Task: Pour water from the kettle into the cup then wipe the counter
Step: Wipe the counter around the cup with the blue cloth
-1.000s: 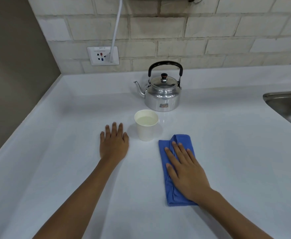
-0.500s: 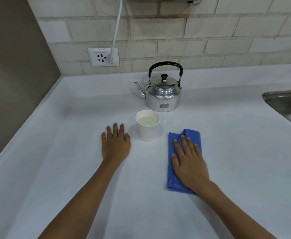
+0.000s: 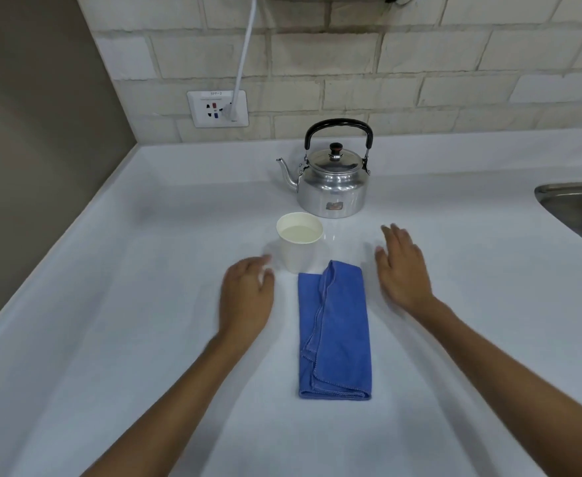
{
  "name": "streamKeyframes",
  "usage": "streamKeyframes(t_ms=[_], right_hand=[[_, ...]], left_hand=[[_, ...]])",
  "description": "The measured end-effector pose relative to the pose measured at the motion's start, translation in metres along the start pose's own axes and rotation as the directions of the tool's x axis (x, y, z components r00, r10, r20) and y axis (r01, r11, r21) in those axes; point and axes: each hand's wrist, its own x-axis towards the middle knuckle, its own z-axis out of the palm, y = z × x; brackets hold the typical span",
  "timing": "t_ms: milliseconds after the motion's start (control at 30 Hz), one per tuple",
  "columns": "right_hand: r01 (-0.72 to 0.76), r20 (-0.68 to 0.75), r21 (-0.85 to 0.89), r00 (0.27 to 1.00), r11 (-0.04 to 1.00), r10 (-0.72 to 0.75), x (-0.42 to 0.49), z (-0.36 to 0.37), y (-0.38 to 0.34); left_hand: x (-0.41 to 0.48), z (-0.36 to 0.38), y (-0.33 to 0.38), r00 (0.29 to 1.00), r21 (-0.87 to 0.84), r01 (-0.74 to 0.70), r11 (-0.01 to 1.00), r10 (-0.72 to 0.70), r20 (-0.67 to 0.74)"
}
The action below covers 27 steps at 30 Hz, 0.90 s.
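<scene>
A silver kettle (image 3: pixel 332 185) with a black handle stands upright at the back of the white counter (image 3: pixel 117 304), spout to the left. In front of it a white paper cup (image 3: pixel 299 242) holds water. A folded blue cloth (image 3: pixel 334 332) lies flat just in front of the cup, with no hand on it. My left hand (image 3: pixel 246 297) hovers left of the cloth, close to the cup, fingers apart and blurred. My right hand (image 3: pixel 401 270) is right of the cloth, open and holding nothing.
A steel sink (image 3: pixel 579 211) is sunk into the counter at the right edge. A wall socket (image 3: pixel 217 108) with a white cable plugged in sits on the tiled wall behind. A brown wall borders the counter on the left.
My right hand has lifted off the blue cloth and moved to its right. My left hand has shifted slightly toward the cup. The cloth now lies free.
</scene>
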Motion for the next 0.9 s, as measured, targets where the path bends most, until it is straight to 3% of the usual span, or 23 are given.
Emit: streamKeyframes(t_ms=[100, 167, 333, 533, 667, 767, 900], right_hand=[[-0.034, 0.146, -0.119, 0.988, 0.992, 0.052, 0.024, 0.008, 0.018], [-0.005, 0.182, -0.201, 0.982, 0.98, 0.042, 0.029, 0.017, 0.019], [0.029, 0.176, -0.299, 0.984, 0.954, 0.025, 0.03, 0.026, 0.022], [0.034, 0.182, -0.31, 0.983, 0.95, 0.025, 0.031, 0.027, 0.026], [0.037, 0.162, -0.312, 0.987, 0.949, 0.015, 0.032, 0.03, 0.029], [0.036, 0.163, -0.313, 0.986, 0.949, 0.016, 0.032, 0.031, 0.029], [0.022, 0.166, -0.318, 0.986, 0.948, 0.033, 0.033, 0.033, 0.027]], left_hand=[[-0.039, 0.016, 0.039, 0.981, -0.063, -0.162, 0.985, 0.168, 0.096], [-0.051, 0.037, 0.056, 0.948, -0.007, -0.257, 0.966, 0.253, 0.192], [-0.055, 0.068, 0.062, 0.899, 0.284, -0.321, 0.903, 0.196, 0.393], [-0.062, 0.052, 0.04, 0.875, 0.313, -0.361, 0.879, 0.203, 0.439], [-0.073, 0.015, 0.006, 0.917, 0.426, -0.362, 0.829, 0.235, 0.323], [-0.065, -0.009, -0.026, 0.924, 0.392, -0.265, 0.881, 0.116, 0.364], [-0.027, -0.018, -0.049, 0.956, 0.436, -0.146, 0.888, 0.013, 0.294]])
